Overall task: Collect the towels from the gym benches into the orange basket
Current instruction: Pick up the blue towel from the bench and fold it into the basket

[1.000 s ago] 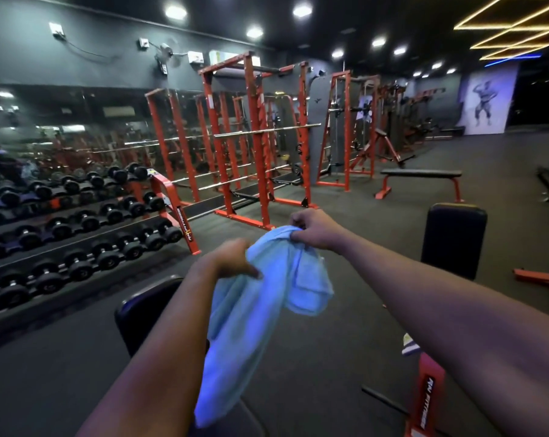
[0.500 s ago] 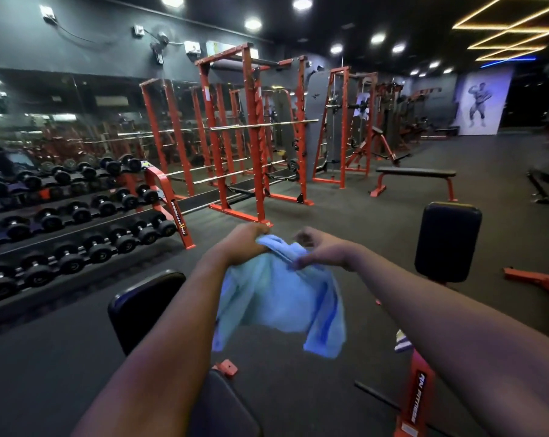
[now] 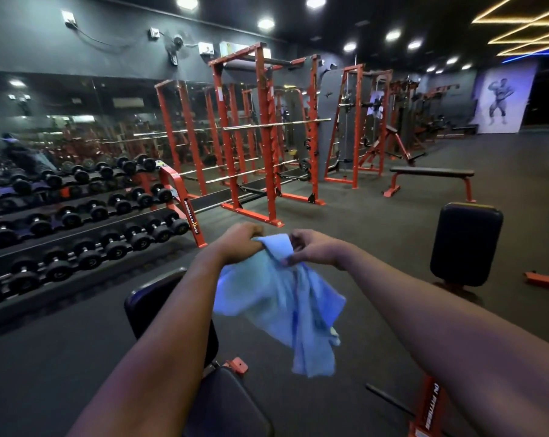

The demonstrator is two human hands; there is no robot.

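A light blue towel (image 3: 285, 307) hangs in the air in front of me, bunched at its top edge and drooping down to the right. My left hand (image 3: 240, 242) is closed on the towel's upper left corner. Just to the right, my right hand (image 3: 314, 249) pinches the top edge with its fingertips. Both arms are stretched forward over a black padded bench (image 3: 150, 298) below me. No orange basket is in view.
A dumbbell rack (image 3: 77, 216) runs along the mirrored wall on the left. Orange power racks (image 3: 266, 137) stand ahead. A flat bench (image 3: 430, 173) sits at the right rear, and another black bench pad (image 3: 465, 244) stands upright on the right. Dark floor lies between them.
My hands have come closer together, gathering the towel's top edge. The towel now hangs shorter and swings to the right. The view has tilted slightly.
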